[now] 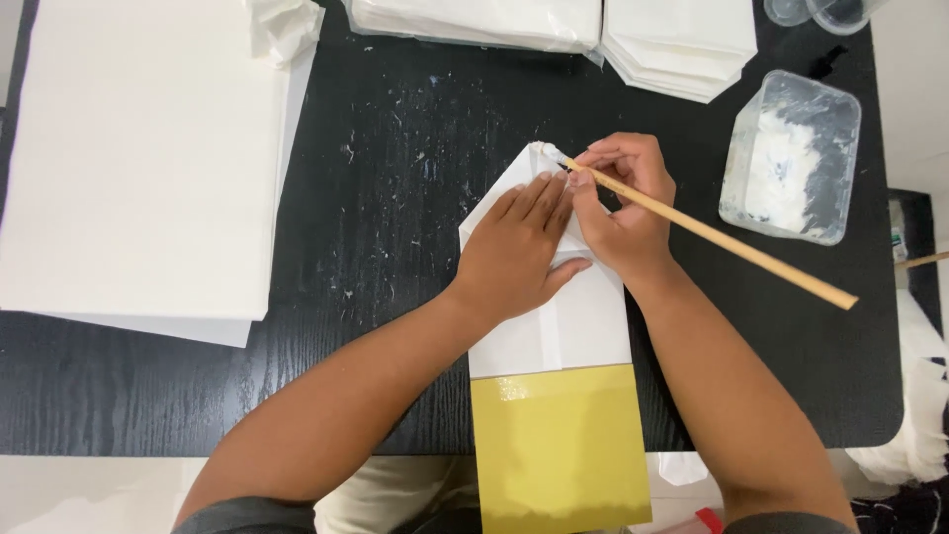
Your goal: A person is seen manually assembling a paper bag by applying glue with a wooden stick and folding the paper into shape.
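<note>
On black table (376, 297) | right hand (623, 203) brush (712, 235) | left hand (514, 247) paper (563, 326)

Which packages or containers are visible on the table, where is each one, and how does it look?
Plastic tub: right side, clear, rectangular, white paste inside.
Clear cups: top right corner, round, cut off by the frame.
Wrapped white packs: top edge, flat.
No labels, signs or screens visible.

One head-worn camera looks steeply down from close above the left hand (519, 247) and right hand (623, 208), forearms entering from below.
</note>
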